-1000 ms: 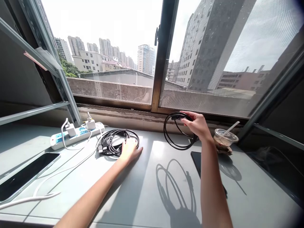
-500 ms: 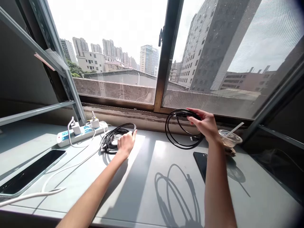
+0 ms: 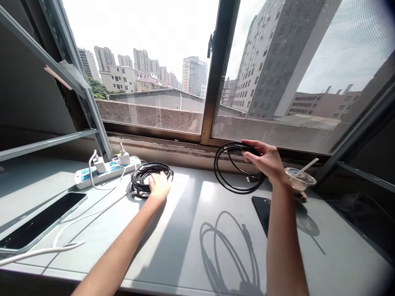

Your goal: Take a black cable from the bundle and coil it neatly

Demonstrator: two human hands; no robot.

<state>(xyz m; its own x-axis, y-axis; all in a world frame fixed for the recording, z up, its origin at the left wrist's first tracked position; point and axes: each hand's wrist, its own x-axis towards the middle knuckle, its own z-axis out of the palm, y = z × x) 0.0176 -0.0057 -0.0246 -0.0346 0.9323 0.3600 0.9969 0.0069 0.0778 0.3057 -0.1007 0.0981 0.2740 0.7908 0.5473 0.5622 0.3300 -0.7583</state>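
Black coiled cable (image 3: pixel 234 170) is up off the grey surface (image 3: pixel 191 230), right hand (image 3: pixel 266 161) clamped on its top loop by the window. Left hand (image 3: pixel 159 185) lies flat, fingers apart, on a second cable bundle (image 3: pixel 148 174) beside the power strip (image 3: pixel 105 170). So one coil's lifted, the other isn't gripped yet.

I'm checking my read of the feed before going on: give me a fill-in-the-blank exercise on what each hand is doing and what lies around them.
1. The right hand holds a coiled black cable lifted ____ the table.
2. The left hand rests on a second cable bundle lying beside the white ____.
3. The plastic cup near the right wrist has a ____ sticking out of its lid.

Missing words: above; power strip; straw
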